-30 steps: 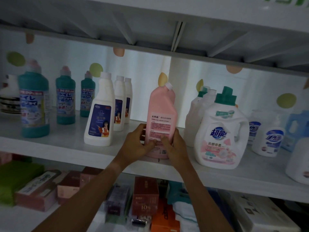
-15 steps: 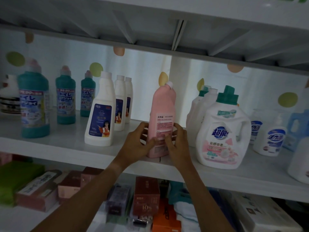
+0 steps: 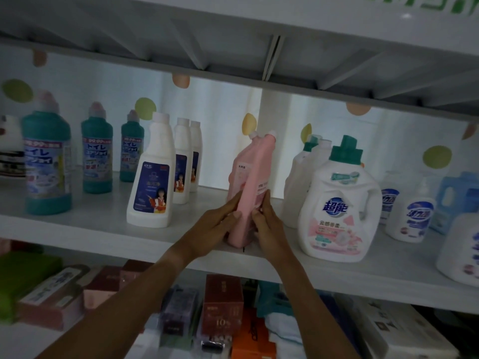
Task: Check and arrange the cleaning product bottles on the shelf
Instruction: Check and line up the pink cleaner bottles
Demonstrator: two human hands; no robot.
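A pink cleaner bottle (image 3: 255,172) stands on the white shelf (image 3: 103,237), its narrow edge turned toward me. My left hand (image 3: 216,225) grips its lower left side and my right hand (image 3: 269,224) grips its lower right side. A second pink bottle (image 3: 239,174) stands just behind it, partly hidden. To the left is a row of three white bottles with blue labels (image 3: 155,177), and further left three teal bottles (image 3: 46,161). A big white detergent jug with a green cap (image 3: 337,211) stands close on the right.
Small white pump bottles (image 3: 414,213) and a blue jug (image 3: 456,195) fill the shelf's right end. The upper shelf's underside (image 3: 233,47) hangs low over the bottle tops. Boxes (image 3: 223,304) and packs sit on the shelf below.
Both hands have turned the pink bottle from label-front to edge-on. It has stayed in about the same spot on the shelf.
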